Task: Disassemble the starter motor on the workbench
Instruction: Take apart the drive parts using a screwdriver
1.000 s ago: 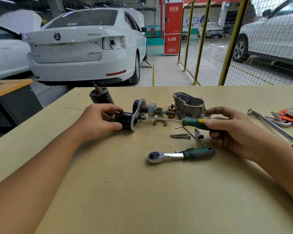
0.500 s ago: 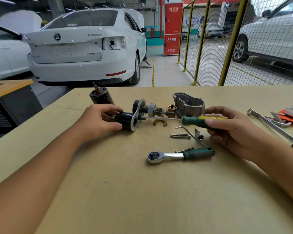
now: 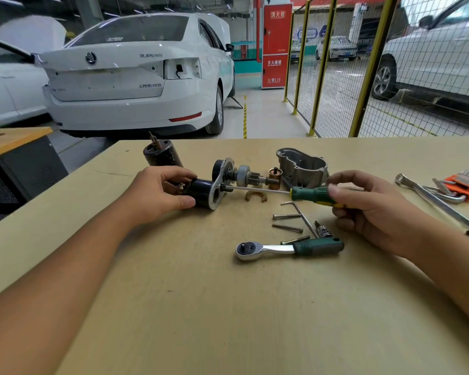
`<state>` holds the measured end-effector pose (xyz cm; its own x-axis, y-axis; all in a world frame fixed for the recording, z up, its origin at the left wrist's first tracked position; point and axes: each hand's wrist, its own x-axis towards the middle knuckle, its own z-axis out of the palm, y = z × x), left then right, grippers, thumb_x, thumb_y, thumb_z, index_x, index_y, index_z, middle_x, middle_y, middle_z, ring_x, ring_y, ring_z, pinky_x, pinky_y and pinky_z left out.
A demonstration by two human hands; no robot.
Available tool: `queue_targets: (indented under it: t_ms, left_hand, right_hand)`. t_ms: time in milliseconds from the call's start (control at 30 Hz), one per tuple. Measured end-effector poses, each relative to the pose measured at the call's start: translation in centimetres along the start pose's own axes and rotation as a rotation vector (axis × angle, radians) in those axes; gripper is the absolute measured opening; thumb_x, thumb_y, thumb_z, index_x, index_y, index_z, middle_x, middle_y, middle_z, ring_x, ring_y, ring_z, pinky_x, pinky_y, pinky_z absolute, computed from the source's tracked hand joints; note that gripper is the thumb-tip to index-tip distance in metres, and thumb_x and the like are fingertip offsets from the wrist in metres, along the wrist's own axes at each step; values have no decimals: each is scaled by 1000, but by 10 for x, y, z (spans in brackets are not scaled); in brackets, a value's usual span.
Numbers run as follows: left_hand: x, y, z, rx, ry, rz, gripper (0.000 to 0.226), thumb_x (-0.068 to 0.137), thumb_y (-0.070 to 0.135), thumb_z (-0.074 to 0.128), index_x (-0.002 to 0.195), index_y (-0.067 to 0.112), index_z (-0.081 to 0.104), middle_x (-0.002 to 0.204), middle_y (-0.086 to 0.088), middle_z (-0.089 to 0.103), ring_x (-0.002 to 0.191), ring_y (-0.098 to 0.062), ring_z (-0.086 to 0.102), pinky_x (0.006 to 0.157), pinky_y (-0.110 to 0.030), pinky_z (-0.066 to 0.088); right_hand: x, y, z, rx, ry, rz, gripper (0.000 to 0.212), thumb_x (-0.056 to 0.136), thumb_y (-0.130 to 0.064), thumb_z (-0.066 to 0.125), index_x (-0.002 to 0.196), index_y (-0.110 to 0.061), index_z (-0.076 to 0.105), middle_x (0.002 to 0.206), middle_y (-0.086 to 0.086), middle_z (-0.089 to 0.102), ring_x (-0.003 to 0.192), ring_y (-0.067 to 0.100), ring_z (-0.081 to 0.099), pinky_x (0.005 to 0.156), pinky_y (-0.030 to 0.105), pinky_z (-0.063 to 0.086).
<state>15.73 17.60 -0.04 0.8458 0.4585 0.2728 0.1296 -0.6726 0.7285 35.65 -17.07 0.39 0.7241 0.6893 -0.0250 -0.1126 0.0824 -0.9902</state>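
Note:
The partly stripped starter motor (image 3: 214, 186) lies on its side on the workbench (image 3: 201, 307): a black solenoid cylinder, a silver mounting plate and a pinion shaft pointing right. My left hand (image 3: 160, 194) grips the black cylinder from the left. My right hand (image 3: 368, 209) holds the green and yellow handle of a screwdriver (image 3: 310, 194), whose thin shaft runs left to a screw on the silver plate. The black motor body (image 3: 161, 155) stands behind my left hand. A grey aluminium housing (image 3: 302, 165) sits at the back right.
A copper bush (image 3: 275, 177), a brass fork piece (image 3: 256, 197), two long bolts (image 3: 287, 221), a hex key (image 3: 299, 215), a socket bit (image 3: 322, 230) and a ratchet (image 3: 287, 249) lie near the motor. A spanner (image 3: 439, 204) and an orange hex key set (image 3: 463, 184) are at the right edge.
My right hand's fingers have shifted slightly on the screwdriver handle, as if turning it. The left hand and the motor stay in place.

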Motion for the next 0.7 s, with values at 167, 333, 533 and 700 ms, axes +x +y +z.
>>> queue_targets:
  t_ms: [167,333,533,700]
  left_hand:
    - [0,1,-1,5,0,-8,56,71,14,94,113,45,73,107,11,75,95,-10,72,91,-37,58]
    - [-1,2,0,3,0,-11,56,71,13,93,112,45,73,107,10,75,93,-7,71,90,-35,57]
    - [-1,2,0,2,-7,-11,56,72,13,93,116,41,73,106,11,76,95,-10,71,92,-37,57]
    - [0,1,0,-5,-8,0,54,72,13,93,110,46,73,100,19,76,92,-5,71,87,-33,57]
  right_hand:
    - [1,-2,-1,-116,40,1,21,86,-40,71,98,-23,71,82,19,70,48,17,47,39,23,36]
    - [1,1,0,67,6,-31,40,64,-15,84,102,-19,73,88,11,65,57,15,47,48,26,43]
    - [0,-2,2,-73,47,17,26,87,-43,70,104,-24,68,89,24,72,48,17,46,39,23,36]
    - [1,3,0,124,24,-42,42,62,-7,82,102,-20,73,86,11,67,59,15,48,51,27,43]
